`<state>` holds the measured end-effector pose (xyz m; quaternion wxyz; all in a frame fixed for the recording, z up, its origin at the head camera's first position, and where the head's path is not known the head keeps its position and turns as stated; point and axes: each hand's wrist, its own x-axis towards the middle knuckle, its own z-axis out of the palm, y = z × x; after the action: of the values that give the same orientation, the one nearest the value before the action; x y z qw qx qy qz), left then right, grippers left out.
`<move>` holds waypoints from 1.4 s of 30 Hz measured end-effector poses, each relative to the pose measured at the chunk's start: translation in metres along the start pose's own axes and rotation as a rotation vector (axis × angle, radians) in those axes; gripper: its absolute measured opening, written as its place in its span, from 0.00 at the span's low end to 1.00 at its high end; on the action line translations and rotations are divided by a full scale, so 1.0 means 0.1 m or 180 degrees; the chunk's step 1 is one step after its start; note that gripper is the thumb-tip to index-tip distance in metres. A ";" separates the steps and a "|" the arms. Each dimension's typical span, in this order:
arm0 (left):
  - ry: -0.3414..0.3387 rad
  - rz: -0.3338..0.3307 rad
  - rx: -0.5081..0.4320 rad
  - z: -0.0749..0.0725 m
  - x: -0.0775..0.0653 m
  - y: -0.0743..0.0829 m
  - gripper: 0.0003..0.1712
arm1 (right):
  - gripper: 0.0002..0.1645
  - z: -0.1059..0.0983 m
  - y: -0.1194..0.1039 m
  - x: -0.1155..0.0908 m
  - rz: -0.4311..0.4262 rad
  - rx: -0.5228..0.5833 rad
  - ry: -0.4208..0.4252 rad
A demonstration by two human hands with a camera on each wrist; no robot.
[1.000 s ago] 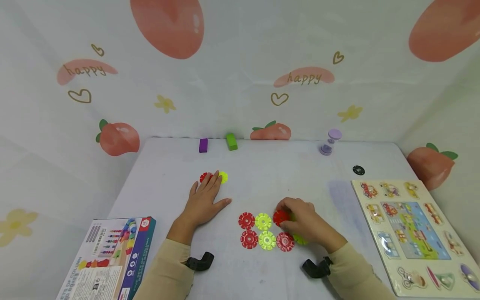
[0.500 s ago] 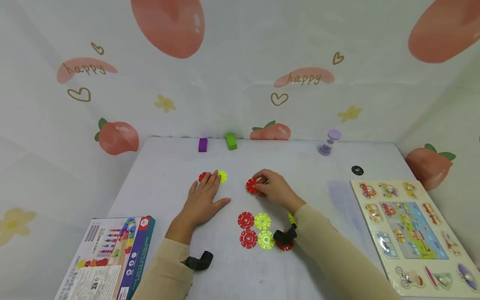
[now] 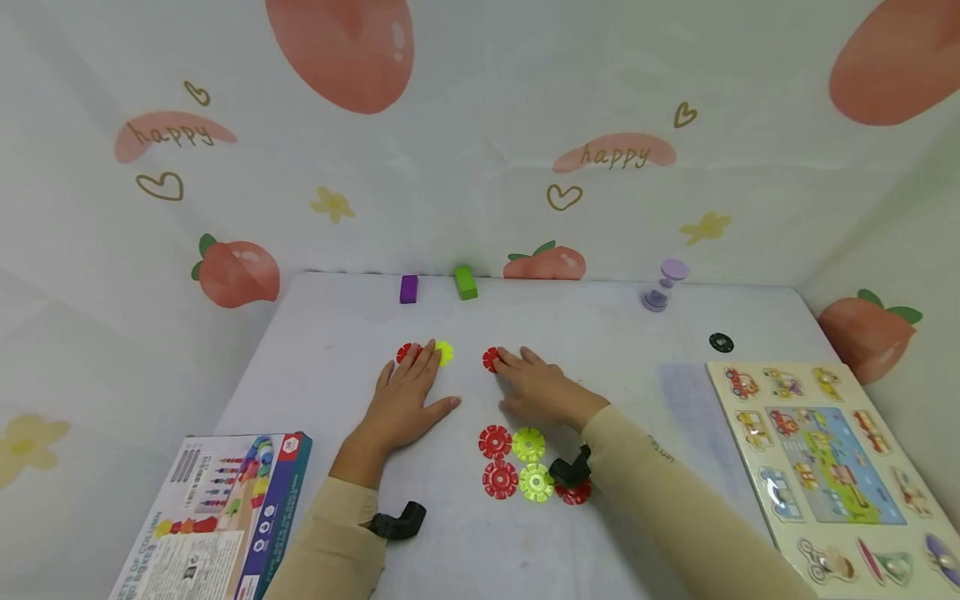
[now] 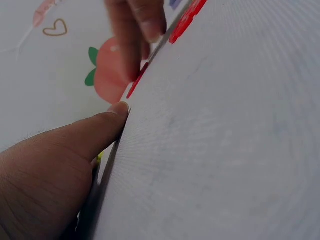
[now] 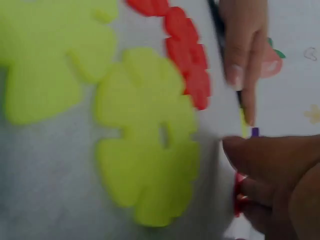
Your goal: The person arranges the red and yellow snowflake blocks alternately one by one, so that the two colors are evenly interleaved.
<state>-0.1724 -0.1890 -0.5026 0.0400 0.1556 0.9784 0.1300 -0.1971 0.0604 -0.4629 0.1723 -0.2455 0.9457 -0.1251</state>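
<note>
My left hand (image 3: 408,398) lies flat with straight fingers, its fingertips on a red notched plastic disc (image 3: 404,354) and a yellow notched disc (image 3: 446,353). To the right of these, the fingertips of my right hand (image 3: 546,390) rest on another red notched disc (image 3: 489,359), its right part hidden under them. The right wrist view shows the thumb (image 5: 237,150) apart from that disc. Nearer me lie more discs in two rows, among them a red one (image 3: 496,442), a yellow one (image 3: 528,445) and a red one (image 3: 574,493) partly covered by the right wrist camera.
A purple block (image 3: 408,289), a green block (image 3: 466,283) and a lilac hourglass (image 3: 663,287) stand along the back edge. At right are a black round chip (image 3: 722,342) and a wooden puzzle board (image 3: 738,433). A toy box (image 3: 217,517) lies front left.
My right hand has carried a red disc from the near rows forward and left, set it down beside the yellow one, and loosened its pinch. My left hand has stayed in place.
</note>
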 end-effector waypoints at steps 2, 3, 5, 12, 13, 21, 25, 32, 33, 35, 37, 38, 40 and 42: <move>0.0013 -0.0002 0.0022 0.00 0.00 0.00 0.52 | 0.47 0.03 -0.02 0.00 -0.0052 -0.0191 -0.0161; 0.0018 -0.0005 0.0030 0.00 0.00 0.01 0.52 | 0.47 0.05 -0.04 0.02 -0.0088 -0.0234 -0.0171; 0.0011 -0.0014 0.0043 0.01 -0.01 0.01 0.52 | 0.47 0.07 -0.06 0.06 -0.0168 -0.0299 -0.0126; -0.0005 0.0024 0.0062 0.03 0.00 0.02 0.52 | 0.49 0.07 -0.16 0.23 -0.0257 -0.0308 -0.0153; -0.0002 0.0032 0.0056 0.03 0.00 0.02 0.52 | 0.49 0.06 -0.17 0.24 -0.0234 -0.0296 -0.0172; 0.0004 0.0040 0.0113 0.03 0.02 0.02 0.53 | 0.50 0.03 -0.21 0.26 -0.0132 -0.0195 -0.0222; -0.0002 0.0033 0.0105 0.03 0.02 0.02 0.53 | 0.50 0.02 -0.18 0.28 -0.0168 -0.0022 -0.0177; 0.0004 -0.0028 0.0017 0.02 0.01 0.02 0.53 | 0.40 -0.10 -0.03 0.03 -0.0213 0.1822 0.0420; -0.0002 -0.0035 0.0010 0.02 0.00 0.02 0.53 | 0.36 -0.12 0.00 -0.06 -0.0251 0.2161 0.0475; -0.0013 -0.0048 0.0003 0.03 0.00 0.02 0.53 | 0.30 -0.13 0.08 -0.24 -0.0385 0.2735 0.0564; -0.0016 -0.0050 -0.0007 0.03 -0.01 0.02 0.53 | 0.26 -0.12 0.17 -0.43 -0.0590 0.3109 0.0642; -0.0015 -0.0049 -0.0009 0.04 -0.01 0.01 0.53 | 0.25 -0.12 0.21 -0.53 -0.0703 0.3245 0.0685; 0.0001 -0.0042 -0.0010 0.04 -0.01 0.00 0.53 | 0.25 -0.10 0.30 -0.73 -0.0902 0.3489 0.0770; 0.0015 -0.0035 -0.0009 0.04 -0.01 0.00 0.53 | 0.26 -0.08 0.38 -0.92 -0.1035 0.3700 0.0852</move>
<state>-0.1714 -0.1882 -0.5067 0.0385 0.1499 0.9792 0.1314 -0.1410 0.1409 -0.4437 0.1365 -0.2347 0.6867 -0.6743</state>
